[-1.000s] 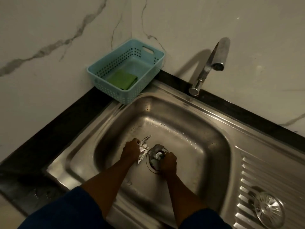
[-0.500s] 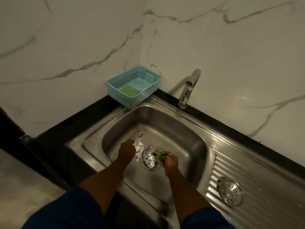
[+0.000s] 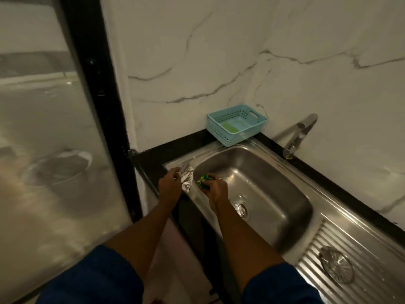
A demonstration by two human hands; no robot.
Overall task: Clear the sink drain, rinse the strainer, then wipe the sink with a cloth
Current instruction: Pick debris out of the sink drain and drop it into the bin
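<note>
**Debris coming out of the drain, strainer still waiting**

Debris is what I am watching both hands carry at the near-left corner of the sink [image 3: 282, 178]. The left hand [image 3: 169, 183] is pinching a crumpled piece of foil [image 3: 186, 177] over the steel rim, fingers pressed together on its edge. The right hand [image 3: 215, 187] is closing around a small green scrap [image 3: 204, 180] just inside the basin wall; I cannot tell what the scrap is.

I am judging this as the first step, clearing the drain, and it is not finished: the drain [image 3: 240, 208] at the basin floor is showing more shiny crumpled material sitting in it, right beside the right forearm. The strainer [image 3: 336, 264] is lying on the ribbed drainboard at the right, well apart from both hands and untouched. The green cloth [image 3: 229, 127] is lying in the blue basket [image 3: 252, 132] on the dark tabletop [image 3: 157, 157] behind the sink, near the tap [image 3: 299, 134], which is not running as far as I can see.

I am reckoning the next move calls for getting rid of what both hands are carrying; no bin is showing clearly, only a blurred round shape behind the glass panel at the left. Then the hands are needing to go back for the remaining bits in the drain before the strainer goes under the tap.
</note>
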